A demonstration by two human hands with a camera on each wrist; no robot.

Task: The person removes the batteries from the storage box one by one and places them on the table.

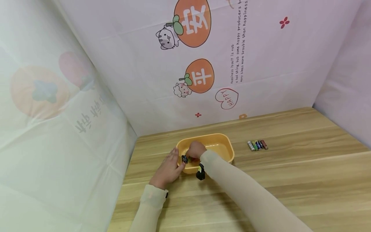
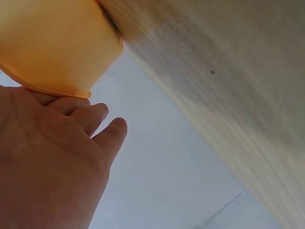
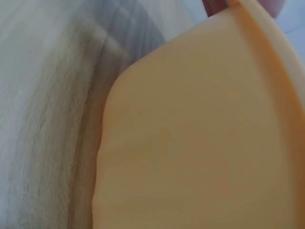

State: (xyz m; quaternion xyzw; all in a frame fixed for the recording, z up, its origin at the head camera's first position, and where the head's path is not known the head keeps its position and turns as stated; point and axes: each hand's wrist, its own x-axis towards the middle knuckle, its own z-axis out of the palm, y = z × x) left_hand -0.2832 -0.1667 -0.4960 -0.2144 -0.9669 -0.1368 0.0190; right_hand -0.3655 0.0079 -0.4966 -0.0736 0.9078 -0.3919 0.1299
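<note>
A yellow plastic basin (image 1: pixel 223 141) stands on the wooden table. My left hand (image 1: pixel 168 169) rests against its left rim with fairly straight fingers; the left wrist view shows that hand (image 2: pixel 62 143) touching the basin's edge (image 2: pixel 62 52). Inside the basin, at its left end, dark batteries (image 1: pixel 184 159) lie close to the left thumb. My right hand (image 1: pixel 196 149) reaches down into the basin beside them, its fingertips hidden. Something greenish shows under it, too small to make out. The right wrist view holds mostly the basin's outer wall (image 3: pixel 190 133), with that hand out of sight.
Several batteries (image 1: pixel 257 145) lie side by side in a row on the table (image 1: pixel 290 174), right of the basin. A printed cloth (image 1: pixel 145 80) hangs behind the table, and more pale cloth stands at the left and right sides.
</note>
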